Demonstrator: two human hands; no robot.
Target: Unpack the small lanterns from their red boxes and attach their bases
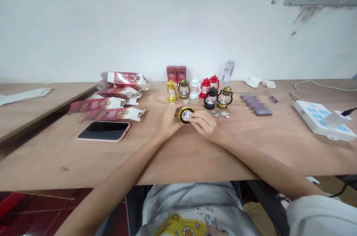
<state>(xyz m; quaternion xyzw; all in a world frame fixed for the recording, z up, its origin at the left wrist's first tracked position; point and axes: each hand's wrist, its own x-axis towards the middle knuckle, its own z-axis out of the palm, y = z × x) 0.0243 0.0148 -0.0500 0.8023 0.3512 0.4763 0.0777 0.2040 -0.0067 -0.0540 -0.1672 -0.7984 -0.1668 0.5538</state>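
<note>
My left hand (170, 120) is wrapped round a small gold-and-black lantern (182, 112), tipped so that its round base faces me. At the base, the fingers of my right hand (205, 123) pinch a small white piece (187, 115), mostly covered by the fingertips; its kind I cannot make out. Behind my hands several mini lanterns stand upright, among them a gold one (172, 91), a white one (195, 89), a red one (205, 88) and a black one (211, 98). Small bits of metal and clear plastic (223, 115) lie right of my right hand.
Flattened red boxes (108, 113) and a phone (103, 132) lie to the left. Two upright red boxes (176, 74) and a water bottle (228, 71) stand by the wall. On the right are a purple phone (258, 105), crumpled tissue (253, 81) and a power strip (320, 120) with cables.
</note>
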